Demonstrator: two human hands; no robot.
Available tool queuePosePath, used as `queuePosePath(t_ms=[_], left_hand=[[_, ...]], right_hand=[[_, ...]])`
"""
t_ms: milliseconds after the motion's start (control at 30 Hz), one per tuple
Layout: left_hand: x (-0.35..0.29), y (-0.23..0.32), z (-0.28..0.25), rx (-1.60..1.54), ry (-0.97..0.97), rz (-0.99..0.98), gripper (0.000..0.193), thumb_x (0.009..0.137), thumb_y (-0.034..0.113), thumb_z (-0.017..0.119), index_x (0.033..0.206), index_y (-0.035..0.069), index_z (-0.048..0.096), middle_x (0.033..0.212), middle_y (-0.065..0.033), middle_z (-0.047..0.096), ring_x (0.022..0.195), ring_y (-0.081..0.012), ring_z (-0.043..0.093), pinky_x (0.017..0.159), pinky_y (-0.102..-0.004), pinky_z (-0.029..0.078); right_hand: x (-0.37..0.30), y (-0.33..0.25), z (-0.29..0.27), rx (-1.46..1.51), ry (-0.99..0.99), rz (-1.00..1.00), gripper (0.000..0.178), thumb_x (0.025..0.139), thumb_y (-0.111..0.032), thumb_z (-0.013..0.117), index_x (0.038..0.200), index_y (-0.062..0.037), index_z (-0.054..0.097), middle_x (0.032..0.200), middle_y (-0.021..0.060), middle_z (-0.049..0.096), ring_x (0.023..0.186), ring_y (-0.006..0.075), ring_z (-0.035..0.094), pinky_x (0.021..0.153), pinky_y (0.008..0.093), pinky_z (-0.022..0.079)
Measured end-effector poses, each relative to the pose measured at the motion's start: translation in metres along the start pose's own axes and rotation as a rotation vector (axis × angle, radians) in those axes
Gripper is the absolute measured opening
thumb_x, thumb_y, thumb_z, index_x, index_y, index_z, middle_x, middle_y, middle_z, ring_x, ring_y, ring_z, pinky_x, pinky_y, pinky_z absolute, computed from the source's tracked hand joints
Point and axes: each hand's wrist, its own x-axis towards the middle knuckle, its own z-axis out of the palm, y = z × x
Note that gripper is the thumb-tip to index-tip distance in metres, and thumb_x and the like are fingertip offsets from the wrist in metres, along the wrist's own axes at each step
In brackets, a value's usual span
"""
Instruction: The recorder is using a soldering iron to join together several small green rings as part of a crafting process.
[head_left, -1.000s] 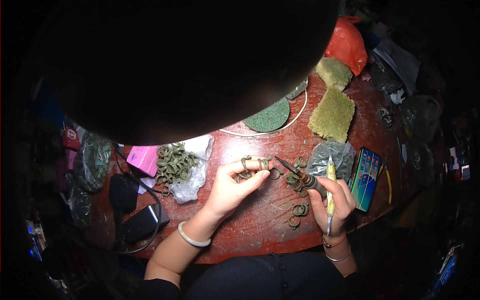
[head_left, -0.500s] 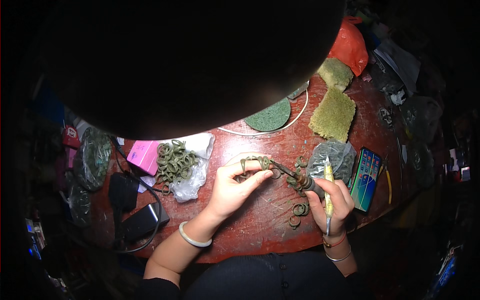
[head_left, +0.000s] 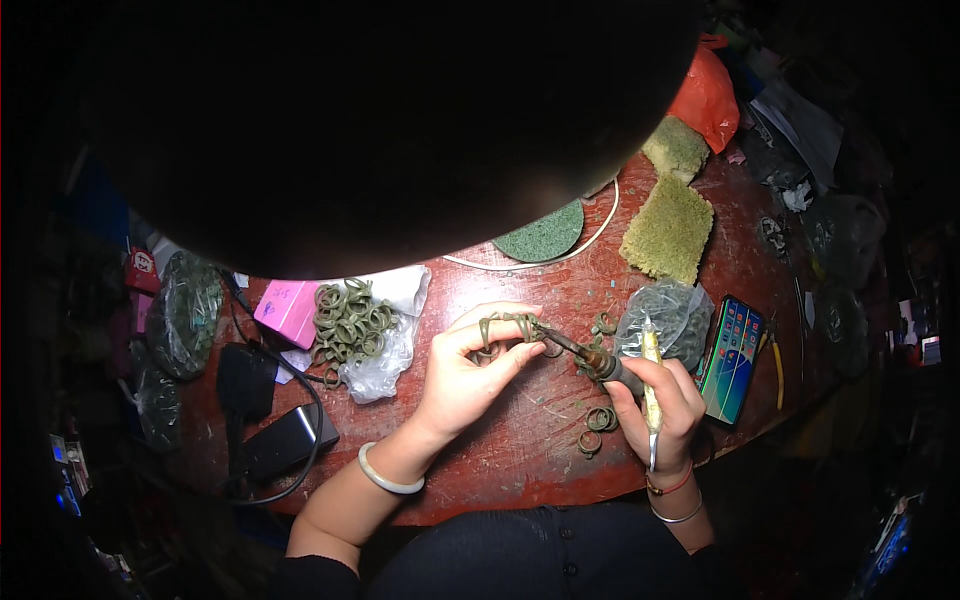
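Left hand [head_left: 462, 368] bent, thumb and fingertips pinching at a few dull-green, thin-banded rings [head_left: 527, 325] strung over its fingers; right hand [head_left: 668, 405] closed around a dark, thick-handled tool with a slim pointed tip [head_left: 597, 362], its tip at the ring by the left fingertips – whether they truly touch is too small to tell; a slender yellow pen-like tool with metal ends [head_left: 652, 385] is held in the same right hand.

As for progress, one ring seems to be getting attention now; a large heap of similar green rings [head_left: 350, 325] lies by crumpled clear plastic [head_left: 375, 380] at left, and a few loose green rings [head_left: 598, 420] sit near the right hand; which of these groups is finished cannot be told.

Around them on the worn red bench [head_left: 490, 475] are a pink box [head_left: 285, 312], a black-and-silver block [head_left: 292, 445], a round green disc [head_left: 542, 235], a yellow-green spongy pad [head_left: 668, 230] and a lit smartphone [head_left: 733, 362]; a clear bag of dark contents [head_left: 668, 318] sits just beyond the right hand – crowding that side; a big dark shape [head_left: 390, 130] hides the bench's far left part.
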Motion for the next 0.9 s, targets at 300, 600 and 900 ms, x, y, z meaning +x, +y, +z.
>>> queuePosePath(t_ms=[300, 600, 900], left_hand=[[0.0006, -0.0014, 0.0001, -0.019, -0.009, -0.006, 0.021, 0.082, -0.001, 0.080, 0.103, 0.002, 0.078, 0.118, -0.0126, 0.072, 0.104, -0.0154, 0.064, 0.077, -0.0259, 0.047], [0.0007, 0.0013, 0.0004, 0.004, -0.026, -0.015, 0.020, 0.083, -0.002, 0.079, 0.102, 0.002, 0.078, 0.119, -0.0128, 0.072, 0.102, -0.0138, 0.064, 0.075, -0.0246, 0.048], [0.0007, 0.0036, -0.0033, 0.042, 0.010, 0.086, 0.018, 0.084, -0.002, 0.077, 0.102, 0.002, 0.077, 0.117, -0.0119, 0.070, 0.100, -0.0151, 0.065, 0.080, -0.0269, 0.051]], right_hand=[[0.0008, 0.0010, 0.0011, -0.001, -0.016, 0.012, 0.029, 0.076, -0.005, 0.085, 0.102, -0.0023, 0.070, 0.082, 0.0100, 0.065, 0.067, 0.0249, 0.066, 0.059, 0.0342, 0.054], [-0.0004, 0.0006, -0.0008, 0.017, -0.004, 0.013, 0.029, 0.077, -0.005, 0.084, 0.102, -0.0007, 0.070, 0.082, 0.0102, 0.065, 0.068, 0.0244, 0.065, 0.060, 0.0336, 0.053], [-0.0027, -0.0022, -0.0066, -0.017, 0.092, 0.054, 0.028, 0.080, -0.008, 0.082, 0.103, 0.0026, 0.070, 0.086, 0.0117, 0.068, 0.070, 0.0252, 0.062, 0.062, 0.0336, 0.051]])
